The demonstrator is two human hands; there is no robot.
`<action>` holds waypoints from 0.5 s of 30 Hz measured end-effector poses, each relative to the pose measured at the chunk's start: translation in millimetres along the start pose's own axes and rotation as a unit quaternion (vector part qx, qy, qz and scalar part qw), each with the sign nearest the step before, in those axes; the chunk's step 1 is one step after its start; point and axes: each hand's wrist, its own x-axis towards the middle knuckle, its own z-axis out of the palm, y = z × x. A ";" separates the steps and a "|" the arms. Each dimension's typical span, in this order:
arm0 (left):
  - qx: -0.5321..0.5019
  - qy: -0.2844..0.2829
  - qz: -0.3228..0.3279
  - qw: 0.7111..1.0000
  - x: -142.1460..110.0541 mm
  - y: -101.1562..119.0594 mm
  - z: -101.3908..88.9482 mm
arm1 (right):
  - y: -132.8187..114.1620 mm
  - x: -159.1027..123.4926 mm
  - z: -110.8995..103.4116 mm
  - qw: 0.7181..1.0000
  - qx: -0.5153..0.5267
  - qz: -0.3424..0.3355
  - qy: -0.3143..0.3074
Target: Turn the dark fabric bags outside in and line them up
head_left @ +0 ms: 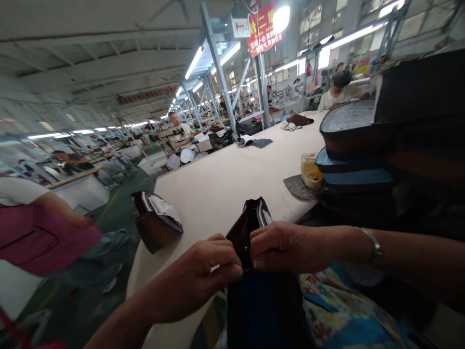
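My left hand (207,269) and my right hand (286,247) both pinch the upper edge of a dark, folded piece of fabric (250,225) at the near end of a long pale table (225,179). The fingers of both hands are closed on it, knuckles close together. The piece stands up between them, with a pale lining stripe near its top. Below the hands hangs more dark and blue material (265,310). A silver bracelet (374,245) sits on my right wrist.
A dark shiny folded piece (156,220) lies at the table's left edge. A jar with yellow contents (310,170) stands beside a stack of dark bag shells (356,145) on the right. Fabric scraps lie farther down. A person in pink (39,232) is at left; other workers sit beyond.
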 end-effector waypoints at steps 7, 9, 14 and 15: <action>0.038 0.024 0.012 0.999 4.1 -5.3 8.5 | 10.4 1.5 3.8 0.999 -0.043 -0.016 0.026; 0.050 0.048 0.008 0.998 4.1 -9.2 11.2 | 10.7 1.6 1.4 0.999 -0.036 -0.023 0.029; 0.084 0.085 0.020 0.993 7.8 -13.9 13.9 | 3.6 5.5 -1.4 0.994 -0.105 0.004 0.035; 0.100 0.086 0.039 0.991 9.0 -14.6 14.5 | 3.4 6.9 0.2 0.991 -0.126 -0.007 0.039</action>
